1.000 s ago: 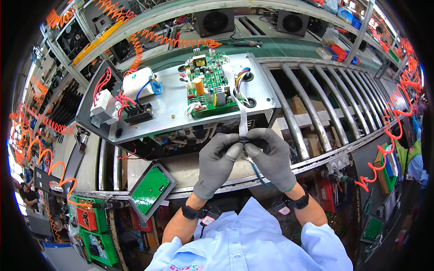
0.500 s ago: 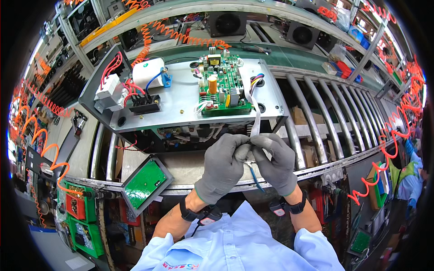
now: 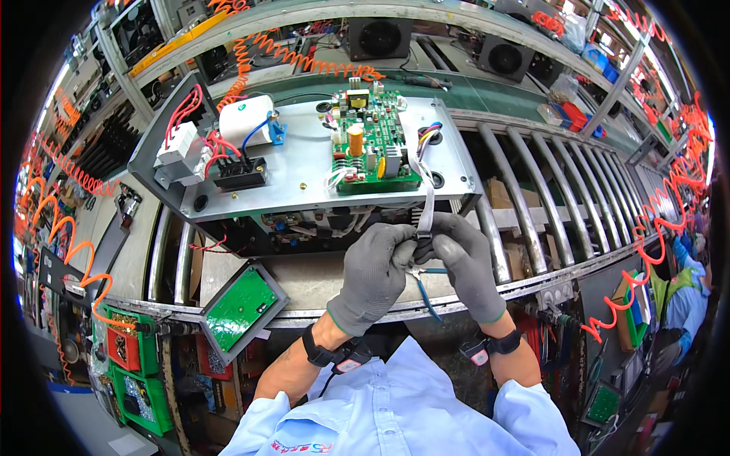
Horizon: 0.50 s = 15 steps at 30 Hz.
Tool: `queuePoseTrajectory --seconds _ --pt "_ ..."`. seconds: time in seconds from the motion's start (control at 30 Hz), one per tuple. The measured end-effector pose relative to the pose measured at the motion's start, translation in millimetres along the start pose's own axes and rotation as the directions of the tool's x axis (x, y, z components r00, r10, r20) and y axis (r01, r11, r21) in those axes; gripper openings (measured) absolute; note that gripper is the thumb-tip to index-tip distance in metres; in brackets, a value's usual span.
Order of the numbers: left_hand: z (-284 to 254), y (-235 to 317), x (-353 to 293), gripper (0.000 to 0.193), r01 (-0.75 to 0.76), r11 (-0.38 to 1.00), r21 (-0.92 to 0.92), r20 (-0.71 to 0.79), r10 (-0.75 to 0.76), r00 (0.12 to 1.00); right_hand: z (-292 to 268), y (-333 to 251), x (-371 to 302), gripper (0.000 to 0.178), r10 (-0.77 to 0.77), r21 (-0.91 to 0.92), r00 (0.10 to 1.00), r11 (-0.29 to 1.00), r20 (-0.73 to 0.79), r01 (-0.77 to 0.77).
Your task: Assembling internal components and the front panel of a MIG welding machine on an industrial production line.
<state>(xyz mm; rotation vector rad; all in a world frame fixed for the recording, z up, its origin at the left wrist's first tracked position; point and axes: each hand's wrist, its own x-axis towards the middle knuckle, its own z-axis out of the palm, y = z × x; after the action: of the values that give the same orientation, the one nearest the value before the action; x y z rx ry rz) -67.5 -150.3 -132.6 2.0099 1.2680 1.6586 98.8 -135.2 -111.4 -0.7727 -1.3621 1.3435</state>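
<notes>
Much of the work is hidden where the two grey-gloved hands meet: the lower end of the flat grey ribbon cable (image 3: 426,205) disappears between the fingertips, so how it ends there cannot be made out. The left hand (image 3: 374,275) is curled, thumb and fingers pinched together on a small dark part at the cable's end; the right hand (image 3: 464,262) is closed beside it, touching it, its fingers pinched on the same spot. A thin blue-handled tool (image 3: 426,292) pokes out below the right hand, its working end covered by the gloves. The ribbon cable runs up from the hands to the right side of the one green circuit board (image 3: 370,148), which lies flat on the metal chassis (image 3: 304,171) resting on the roller conveyor (image 3: 532,190); the hands sit at the chassis's near edge, towards its right corner. On the left part of the chassis stand one white cylindrical component (image 3: 245,120), one white breaker block (image 3: 179,146) and one black terminal block (image 3: 240,173), linked by red and blue wires. A second, smaller green panel in a dark frame (image 3: 242,307) lies tilted at the conveyor's near edge, left of the hands. Both wrists carry dark bands. Orange coiled hoses (image 3: 304,61) hang across the far side, and two black fans (image 3: 379,36) sit beyond them, partly cut off by the bent rim.
</notes>
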Motion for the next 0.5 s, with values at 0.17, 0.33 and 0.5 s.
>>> queuePoseTrajectory --seconds 0.17,0.33,0.5 --pt "2.4 4.1 0.7 0.016 -0.094 0.986 0.135 0.013 0.093 0.996 -7.8 -1.6 7.7 0.03 0.279 0.104 0.956 0.952 0.094 -0.288" --pt "-2.5 9.8 1.2 0.021 -0.124 0.969 0.215 0.053 0.115 0.992 -14.4 -10.9 13.2 0.03 0.392 0.156 0.893 0.89 0.222 -0.429" --pt "-7.7 13.7 3.4 0.019 -0.189 0.933 0.306 0.133 0.155 0.979 -23.5 -16.0 19.6 0.03 0.458 0.08 0.828 0.859 0.323 -0.506"
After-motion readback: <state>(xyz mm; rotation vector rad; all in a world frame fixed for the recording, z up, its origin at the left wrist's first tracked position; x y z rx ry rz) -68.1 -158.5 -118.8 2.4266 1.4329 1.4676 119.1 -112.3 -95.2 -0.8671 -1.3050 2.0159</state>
